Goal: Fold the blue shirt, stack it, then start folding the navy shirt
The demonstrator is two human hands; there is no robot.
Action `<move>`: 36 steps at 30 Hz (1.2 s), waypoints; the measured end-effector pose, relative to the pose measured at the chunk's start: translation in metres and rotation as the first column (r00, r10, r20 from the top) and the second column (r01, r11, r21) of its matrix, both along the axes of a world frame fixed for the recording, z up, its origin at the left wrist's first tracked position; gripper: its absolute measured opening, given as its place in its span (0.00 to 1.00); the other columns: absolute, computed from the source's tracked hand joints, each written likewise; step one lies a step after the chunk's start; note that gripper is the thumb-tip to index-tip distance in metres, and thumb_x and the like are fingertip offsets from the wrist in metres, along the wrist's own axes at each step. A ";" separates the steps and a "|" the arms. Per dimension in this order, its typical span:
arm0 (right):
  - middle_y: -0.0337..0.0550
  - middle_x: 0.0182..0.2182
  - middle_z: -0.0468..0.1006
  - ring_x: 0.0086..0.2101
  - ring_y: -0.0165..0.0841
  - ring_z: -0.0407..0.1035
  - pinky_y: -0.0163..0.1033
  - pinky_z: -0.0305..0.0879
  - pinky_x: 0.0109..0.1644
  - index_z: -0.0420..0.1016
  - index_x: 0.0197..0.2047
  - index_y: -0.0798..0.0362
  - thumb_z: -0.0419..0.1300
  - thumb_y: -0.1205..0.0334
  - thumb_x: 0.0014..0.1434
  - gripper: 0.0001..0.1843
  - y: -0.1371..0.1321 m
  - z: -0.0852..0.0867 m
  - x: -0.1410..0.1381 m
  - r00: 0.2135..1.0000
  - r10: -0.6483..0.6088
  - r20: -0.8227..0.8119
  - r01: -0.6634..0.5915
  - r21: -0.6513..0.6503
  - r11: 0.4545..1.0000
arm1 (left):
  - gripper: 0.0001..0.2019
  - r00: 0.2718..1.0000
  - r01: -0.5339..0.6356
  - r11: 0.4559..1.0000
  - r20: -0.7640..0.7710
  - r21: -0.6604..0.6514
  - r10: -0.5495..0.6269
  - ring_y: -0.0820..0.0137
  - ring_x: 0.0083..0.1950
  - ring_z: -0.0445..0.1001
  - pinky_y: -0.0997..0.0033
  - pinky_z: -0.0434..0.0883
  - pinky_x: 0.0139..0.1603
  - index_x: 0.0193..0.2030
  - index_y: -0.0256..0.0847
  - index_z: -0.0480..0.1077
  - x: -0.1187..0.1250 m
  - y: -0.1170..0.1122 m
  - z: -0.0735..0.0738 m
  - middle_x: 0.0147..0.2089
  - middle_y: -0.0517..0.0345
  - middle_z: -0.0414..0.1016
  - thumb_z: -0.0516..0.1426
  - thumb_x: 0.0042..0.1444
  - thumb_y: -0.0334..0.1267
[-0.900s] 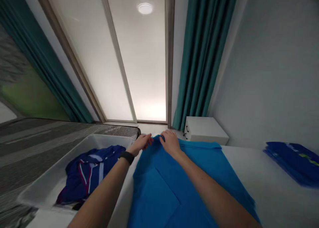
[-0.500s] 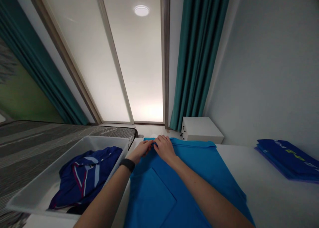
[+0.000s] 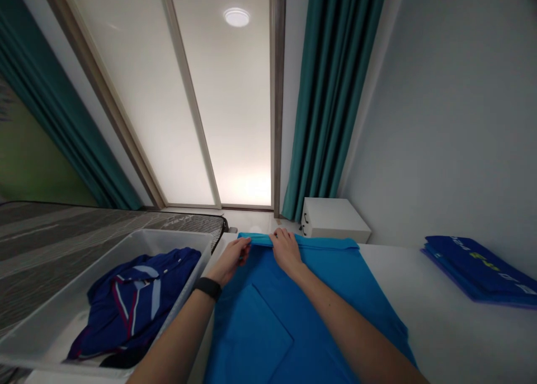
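Blue shirt [image 3: 260,328], top edge turned over, sits pinched along that fold by my left grip [image 3: 230,262] and right grip [image 3: 286,253]; next it needs laying flat.

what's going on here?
A person has a blue cloth spread flat on a white surface, with the left hand and right hand both on its folded far edge. To the left, a navy garment lies in a white tub. A folded navy stack sits to the right.
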State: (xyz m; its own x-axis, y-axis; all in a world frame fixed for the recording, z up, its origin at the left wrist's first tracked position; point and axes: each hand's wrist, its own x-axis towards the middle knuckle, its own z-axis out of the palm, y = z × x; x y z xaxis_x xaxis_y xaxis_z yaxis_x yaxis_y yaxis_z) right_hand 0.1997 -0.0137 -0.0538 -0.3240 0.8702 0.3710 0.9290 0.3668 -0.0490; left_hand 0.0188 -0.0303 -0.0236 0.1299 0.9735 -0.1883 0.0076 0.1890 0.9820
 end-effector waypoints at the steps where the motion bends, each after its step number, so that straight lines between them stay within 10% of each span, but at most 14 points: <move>1: 0.52 0.47 0.72 0.48 0.43 0.61 0.46 0.53 0.50 0.72 0.51 0.54 0.53 0.72 0.61 0.16 0.001 0.000 0.007 1.000 -0.012 0.004 0.012 -0.005 1.000 | 0.19 1.000 -0.002 1.000 0.009 0.002 0.002 0.79 0.20 0.57 0.77 0.52 0.20 0.24 0.41 0.58 -0.001 0.000 0.000 0.22 0.68 0.59 0.60 0.46 0.54; 11: 0.46 0.52 0.70 0.53 0.38 0.61 0.42 0.53 0.56 0.65 0.61 0.47 0.54 0.71 0.57 0.28 -0.006 -0.006 0.122 0.995 -0.009 -0.100 -0.008 -0.165 0.986 | 0.20 0.997 0.000 0.998 -0.077 0.062 0.005 0.77 0.21 0.58 0.76 0.54 0.22 0.24 0.41 0.61 -0.011 -0.002 -0.014 0.21 0.67 0.61 0.61 0.46 0.55; 19: 0.52 0.41 0.78 0.42 0.37 0.72 0.36 0.61 0.43 0.73 0.49 0.57 0.42 0.67 0.66 0.19 -0.018 -0.014 0.251 0.782 -0.601 -0.165 0.525 -0.344 0.778 | 0.23 0.965 0.034 0.991 -0.263 0.133 0.003 0.73 0.23 0.61 0.73 0.59 0.25 0.24 0.41 0.62 -0.016 -0.002 -0.023 0.21 0.66 0.62 0.57 0.47 0.61; 29: 0.52 0.30 0.80 0.35 0.41 0.74 0.38 0.62 0.36 0.78 0.29 0.57 0.54 0.54 0.62 0.18 0.006 -0.012 0.257 0.731 -0.658 -0.180 0.479 -0.552 0.683 | 0.22 0.949 0.068 0.993 -0.313 0.092 -0.036 0.72 0.23 0.64 0.73 0.62 0.24 0.24 0.41 0.62 -0.018 0.005 -0.023 0.21 0.65 0.64 0.56 0.48 0.60; 36: 0.47 0.25 0.78 0.22 0.29 0.69 0.33 0.56 0.24 0.75 0.32 0.60 0.46 0.58 0.67 0.22 0.004 0.022 0.263 0.695 -0.638 -0.332 0.363 -0.604 0.710 | 0.15 0.940 -0.040 0.996 -0.335 0.078 0.064 0.72 0.22 0.66 0.72 0.66 0.25 0.25 0.42 0.60 -0.030 0.027 0.001 0.22 0.64 0.63 0.52 0.50 0.51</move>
